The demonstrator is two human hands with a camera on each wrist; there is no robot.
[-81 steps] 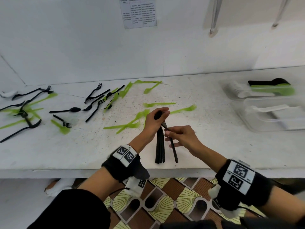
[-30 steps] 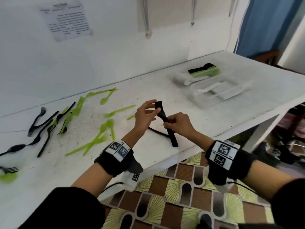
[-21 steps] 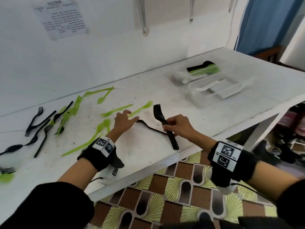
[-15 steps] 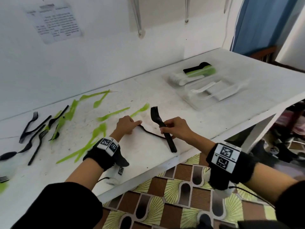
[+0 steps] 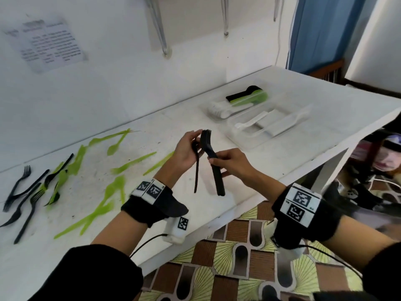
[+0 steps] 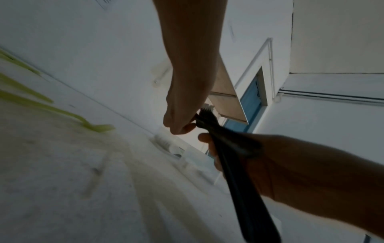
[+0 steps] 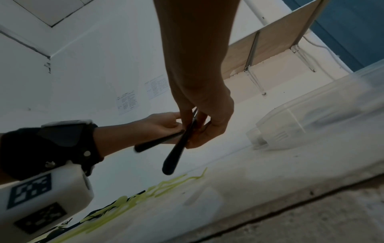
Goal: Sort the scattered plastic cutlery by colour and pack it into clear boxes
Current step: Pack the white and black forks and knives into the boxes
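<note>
Lifting a single black fork (image 5: 197, 168) off the table (image 5: 282, 153), left hand (image 5: 186, 153) now pinching it beside the black fork bundle (image 5: 213, 166) gripped by right hand (image 5: 232, 165)

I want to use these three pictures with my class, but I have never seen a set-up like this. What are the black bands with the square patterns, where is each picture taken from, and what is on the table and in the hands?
No machine here: a person works with bare hands, wearing a camera on the head and one on each wrist. The patterned black bands sit at the wrists. The wide picture looks down from the head; the other two look along each hand from the wrist.

On the white table lie loose green cutlery and black forks to the left, and two clear boxes to the right, the farther one with black and green pieces in it.

The right hand grips a bundle of black forks, prongs up. The left hand pinches one more black piece beside the bundle, its handle hanging down.
</note>
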